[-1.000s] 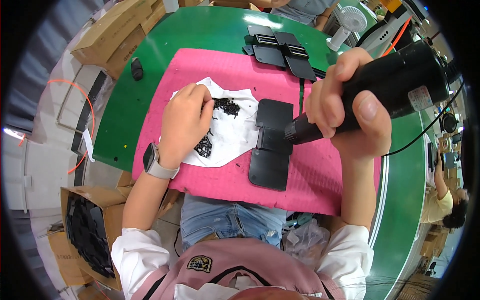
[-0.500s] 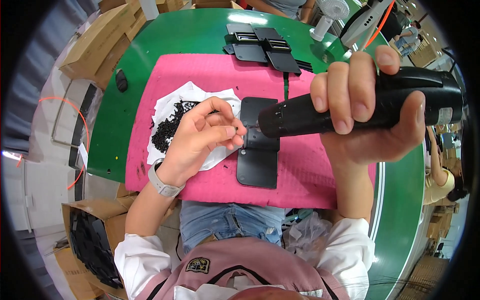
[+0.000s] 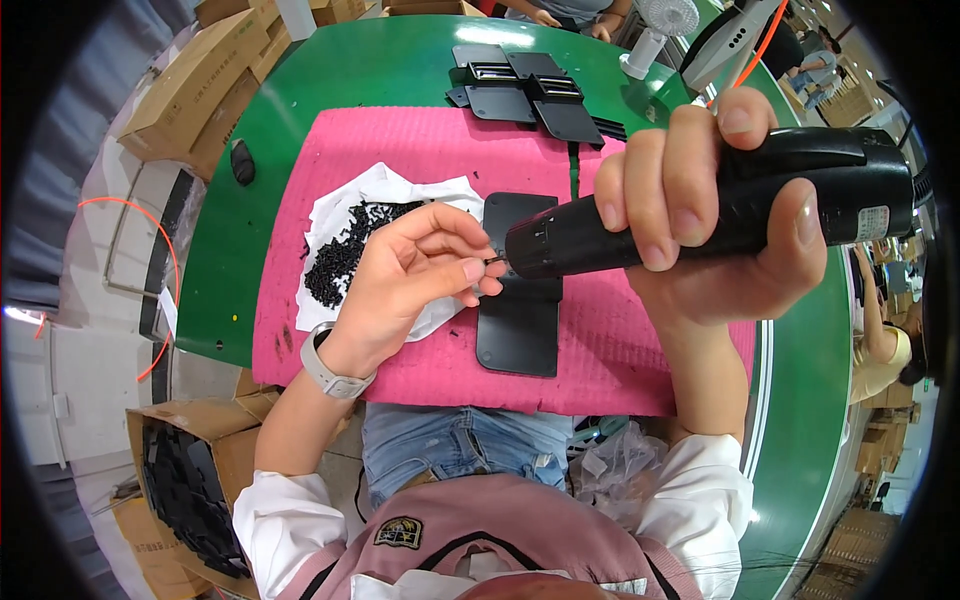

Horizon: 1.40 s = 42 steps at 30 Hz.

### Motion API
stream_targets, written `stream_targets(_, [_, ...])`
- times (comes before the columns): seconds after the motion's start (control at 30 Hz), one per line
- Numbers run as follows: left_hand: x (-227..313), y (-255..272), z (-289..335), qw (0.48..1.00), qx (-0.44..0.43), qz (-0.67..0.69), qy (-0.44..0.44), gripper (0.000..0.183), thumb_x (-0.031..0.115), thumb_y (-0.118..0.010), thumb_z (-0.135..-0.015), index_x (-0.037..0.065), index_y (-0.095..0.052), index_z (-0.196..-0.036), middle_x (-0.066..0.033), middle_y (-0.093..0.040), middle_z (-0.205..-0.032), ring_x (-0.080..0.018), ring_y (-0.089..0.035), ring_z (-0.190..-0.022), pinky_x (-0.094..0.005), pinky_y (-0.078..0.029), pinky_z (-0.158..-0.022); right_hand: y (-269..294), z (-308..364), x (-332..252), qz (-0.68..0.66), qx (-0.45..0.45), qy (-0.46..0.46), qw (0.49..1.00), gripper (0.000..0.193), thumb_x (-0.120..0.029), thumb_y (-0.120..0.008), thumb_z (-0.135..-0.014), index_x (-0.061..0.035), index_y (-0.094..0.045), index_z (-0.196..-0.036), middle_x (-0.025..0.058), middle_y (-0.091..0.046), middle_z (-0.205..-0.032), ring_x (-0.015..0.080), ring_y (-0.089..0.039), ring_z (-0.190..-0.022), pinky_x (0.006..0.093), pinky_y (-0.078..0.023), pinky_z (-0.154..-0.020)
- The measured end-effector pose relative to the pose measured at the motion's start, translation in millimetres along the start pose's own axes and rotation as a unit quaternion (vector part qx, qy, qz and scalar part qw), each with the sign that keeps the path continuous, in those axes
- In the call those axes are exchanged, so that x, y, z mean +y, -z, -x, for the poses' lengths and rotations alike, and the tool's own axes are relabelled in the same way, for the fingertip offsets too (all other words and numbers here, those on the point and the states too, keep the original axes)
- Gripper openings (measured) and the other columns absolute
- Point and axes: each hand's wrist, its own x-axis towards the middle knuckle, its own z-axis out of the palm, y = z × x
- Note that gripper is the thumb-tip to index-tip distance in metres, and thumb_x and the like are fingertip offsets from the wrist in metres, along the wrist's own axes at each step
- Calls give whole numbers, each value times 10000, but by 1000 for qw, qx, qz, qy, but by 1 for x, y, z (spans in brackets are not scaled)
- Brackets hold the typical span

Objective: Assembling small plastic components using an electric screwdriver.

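My right hand (image 3: pixel 690 215) is wrapped round a black electric screwdriver (image 3: pixel 575 240), held level with its nose pointing left. At the tip of its bit, thumb and fingers of my left hand (image 3: pixel 405 270) pinch a tiny dark screw (image 3: pixel 492 261). Both hands are over a flat black hinged plate (image 3: pixel 518 335), whose middle is partly covered by the fingers and the tool. Left of it, partly behind my left hand, a heap of small black screws (image 3: pixel 340 262) lies on a crumpled white sheet (image 3: pixel 380 183). Under all this is a pink mat (image 3: pixel 620 355).
Several black plates with metal slots (image 3: pixel 500 103) lie at the mat's far edge. A white fan (image 3: pixel 650 45) stands far right on the green table (image 3: pixel 390 60). A dark object (image 3: pixel 242 162) lies at left. An open carton (image 3: pixel 205 425) of black parts stands below left. Another person's hands (image 3: pixel 575 22) show beyond the table.
The screwdriver in my right hand has shifted slightly left, bringing its nose nearer my left fingers. The pinched screw now meets the bit.
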Motion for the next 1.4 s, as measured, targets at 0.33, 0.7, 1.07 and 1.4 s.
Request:
stream_targets(0.33, [-2,4,2,998,-40,-44,-2,190,50,-600,-857,-9,-551,-1032,-122,-651,-946,-181,-661,-835,-250,-510,-680,1,0,5,-24,-32,-6,999,405,-430,-481,-888,-106,-455,-1131,-13,-472,-673,108,-460,-498,300,-406,-615])
stream_targets(0.7, [-19,-15,-7,783,-24,-547,-294,326,103,-692,-733,4,-585,-1025,-135,-587,-1031,-314,-545,-942,-381,-462,-802,10,17,-10,140,107,-130,976,321,-311,-511,-862,-41,-464,-1027,28,-441,-568,115,-391,-403,280,-354,-436])
stream_targets(1.07, [-24,-21,-7,771,-15,-567,-289,258,63,-685,-720,-4,-617,-960,-123,-590,-1024,-306,-542,-944,-380,-465,-796,12,19,-6,203,115,-120,965,263,-244,-557,-837,-33,-462,-962,36,-440,-554,116,-393,-399,258,-354,-405])
stream_targets(1.4, [-24,-21,-6,773,-13,-559,-299,248,38,-692,-702,-6,-628,-937,-125,-592,-1012,-309,-543,-933,-381,-469,-786,10,13,1,184,77,-142,970,266,-222,-596,-817,-30,-426,-886,31,-410,-518,109,-375,-380,241,-318,-360])
